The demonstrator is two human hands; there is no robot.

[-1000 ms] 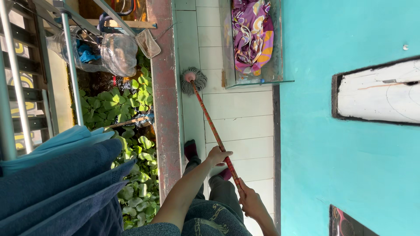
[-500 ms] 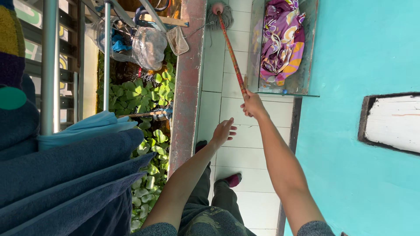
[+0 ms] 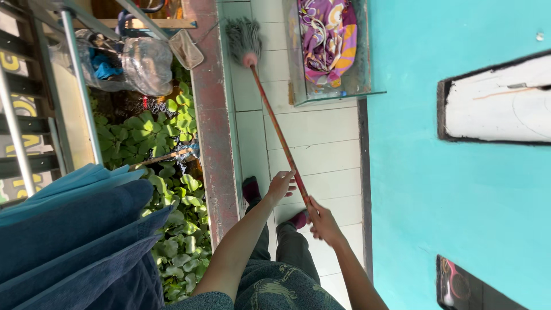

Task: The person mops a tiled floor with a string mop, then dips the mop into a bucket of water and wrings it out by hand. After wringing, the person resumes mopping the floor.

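Left hand (image 3: pixel 280 185): fingers curling round the mop handle (image 3: pixel 275 123), upper grip. Right hand (image 3: pixel 323 221): fingers closing on the same red handle, lower grip, just behind the left. String mop head (image 3: pixel 243 35): lying on the white tiled floor (image 3: pixel 321 143), far end of the handle, beside a glass tank (image 3: pixel 295 69) holding purple patterned cloth (image 3: pixel 329 37). Pond plants (image 3: pixel 172 172) growing beyond the red curb (image 3: pixel 212 132).

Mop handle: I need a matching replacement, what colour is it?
Reddish-orange mop handle, finely patterned; head view shows it best.
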